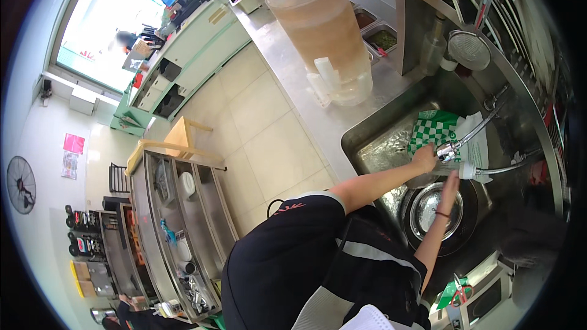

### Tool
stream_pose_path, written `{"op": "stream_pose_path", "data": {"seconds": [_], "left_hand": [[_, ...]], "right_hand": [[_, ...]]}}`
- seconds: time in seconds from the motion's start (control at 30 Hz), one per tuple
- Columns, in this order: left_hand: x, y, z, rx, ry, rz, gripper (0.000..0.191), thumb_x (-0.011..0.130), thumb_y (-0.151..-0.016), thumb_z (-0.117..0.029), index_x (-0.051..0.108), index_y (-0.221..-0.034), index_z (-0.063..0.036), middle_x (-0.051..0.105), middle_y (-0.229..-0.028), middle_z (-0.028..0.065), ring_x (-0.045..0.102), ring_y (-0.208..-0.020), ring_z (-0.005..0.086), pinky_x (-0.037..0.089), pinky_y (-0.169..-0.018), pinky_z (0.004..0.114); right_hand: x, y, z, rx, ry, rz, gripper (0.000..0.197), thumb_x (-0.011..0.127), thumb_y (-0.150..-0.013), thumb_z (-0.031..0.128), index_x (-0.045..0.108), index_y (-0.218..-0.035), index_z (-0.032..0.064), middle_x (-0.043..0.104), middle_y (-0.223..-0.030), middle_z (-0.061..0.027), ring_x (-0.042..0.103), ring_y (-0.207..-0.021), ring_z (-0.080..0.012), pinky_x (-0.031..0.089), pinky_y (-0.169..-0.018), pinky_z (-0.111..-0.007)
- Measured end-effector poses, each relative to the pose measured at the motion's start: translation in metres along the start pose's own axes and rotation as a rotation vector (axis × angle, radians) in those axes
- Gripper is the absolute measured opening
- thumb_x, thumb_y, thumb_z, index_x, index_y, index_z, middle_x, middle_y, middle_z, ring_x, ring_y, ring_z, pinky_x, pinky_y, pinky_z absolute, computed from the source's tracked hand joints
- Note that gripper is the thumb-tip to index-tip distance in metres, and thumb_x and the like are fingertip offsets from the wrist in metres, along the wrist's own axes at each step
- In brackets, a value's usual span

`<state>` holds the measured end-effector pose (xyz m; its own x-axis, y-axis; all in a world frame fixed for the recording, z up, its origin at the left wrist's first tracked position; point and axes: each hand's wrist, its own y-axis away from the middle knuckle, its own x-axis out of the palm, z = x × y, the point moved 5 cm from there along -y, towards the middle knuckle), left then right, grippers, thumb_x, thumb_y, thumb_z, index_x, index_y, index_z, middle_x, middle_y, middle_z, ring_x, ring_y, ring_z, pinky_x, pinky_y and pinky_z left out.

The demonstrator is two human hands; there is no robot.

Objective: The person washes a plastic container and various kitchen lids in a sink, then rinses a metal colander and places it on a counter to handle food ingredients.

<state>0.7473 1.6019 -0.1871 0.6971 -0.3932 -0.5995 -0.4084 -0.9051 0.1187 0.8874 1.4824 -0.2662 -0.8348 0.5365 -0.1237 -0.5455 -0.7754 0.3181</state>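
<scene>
My left hand (pixel 424 158) is at the chrome fitting (pixel 445 152) on a flexible metal hose, over the sink (pixel 380 140); its fingers are partly hidden, so its grip is unclear. My right hand (pixel 449 188), seen edge-on with fingers extended, is beside the white collar (pixel 467 170) of a clear cylinder joined to a second hose. Beneath my right hand, a round metal bowl (pixel 424 206) sits within a dark round pan (pixel 408 225). A green-and-white checkered bag (pixel 433 130) lies in the sink beyond my left hand.
A large drink dispenser (pixel 316 32) stands on the steel counter left of the sink. A mesh strainer (pixel 469 50) and glass bottle (pixel 432 50) are at the sink's back. Red-handled scissors (pixel 460 291) lie at lower right. Another person (pixel 137 314) is at lower left.
</scene>
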Motion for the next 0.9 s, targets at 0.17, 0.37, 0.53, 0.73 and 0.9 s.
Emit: {"op": "stream_pose_path", "data": {"seconds": [0.17,0.37,0.53,0.73,0.9], "left_hand": [[-0.011,0.014,0.014,0.038,0.003,0.02,0.025,0.054,-0.077,-0.022,0.057,-0.081,0.0023,0.059,-0.079,0.023,0.058,-0.076,0.0374,0.046,-0.069,0.045],[-0.048,0.038,0.005,0.099,-0.005,0.035,0.036,0.054,-0.081,-0.032,0.06,-0.072,0.0025,0.057,-0.071,0.0231,0.059,-0.073,0.0345,0.046,-0.065,0.04],[-0.052,0.027,0.052,-0.296,0.814,0.103,0.038,0.06,-0.082,-0.033,0.062,-0.092,0.0031,0.063,-0.074,0.0106,0.057,-0.068,0.0184,0.045,-0.065,0.031],[-0.028,0.002,0.053,-0.055,0.546,-0.198,0.029,0.058,-0.081,-0.021,0.057,-0.098,0.0031,0.062,-0.08,0.0148,0.057,-0.069,0.0253,0.045,-0.064,0.035],[-0.003,0.01,0.03,0.013,-0.324,0.115,0.031,0.057,-0.079,-0.03,0.061,-0.085,-0.0003,0.061,-0.079,0.0195,0.059,-0.073,0.0339,0.048,-0.066,0.041]], "right_hand": [[0.095,0.021,0.015,-0.385,0.343,-0.165,0.048,0.035,-0.092,0.033,0.043,-0.117,-0.0078,0.047,-0.119,-0.0236,0.044,-0.111,-0.0329,0.033,-0.093,-0.039],[0.084,-0.009,-0.012,0.177,-0.396,0.125,0.047,0.038,-0.091,0.037,0.047,-0.117,-0.0011,0.052,-0.115,-0.0112,0.049,-0.106,-0.0226,0.037,-0.091,-0.032],[0.079,0.02,-0.056,0.299,-0.825,0.269,0.05,0.044,-0.088,0.044,0.046,-0.121,0.006,0.053,-0.117,-0.0069,0.052,-0.101,-0.0187,0.042,-0.087,-0.031],[0.077,0.107,-0.088,0.512,-0.243,0.537,0.043,0.046,-0.089,0.038,0.046,-0.122,0.0102,0.055,-0.113,-0.006,0.056,-0.094,-0.0156,0.046,-0.077,-0.031],[0.048,0.12,-0.089,0.546,-0.453,0.141,0.036,0.051,-0.087,0.03,0.051,-0.116,0.0085,0.061,-0.101,-0.0068,0.059,-0.08,-0.0119,0.046,-0.065,-0.022]]}}
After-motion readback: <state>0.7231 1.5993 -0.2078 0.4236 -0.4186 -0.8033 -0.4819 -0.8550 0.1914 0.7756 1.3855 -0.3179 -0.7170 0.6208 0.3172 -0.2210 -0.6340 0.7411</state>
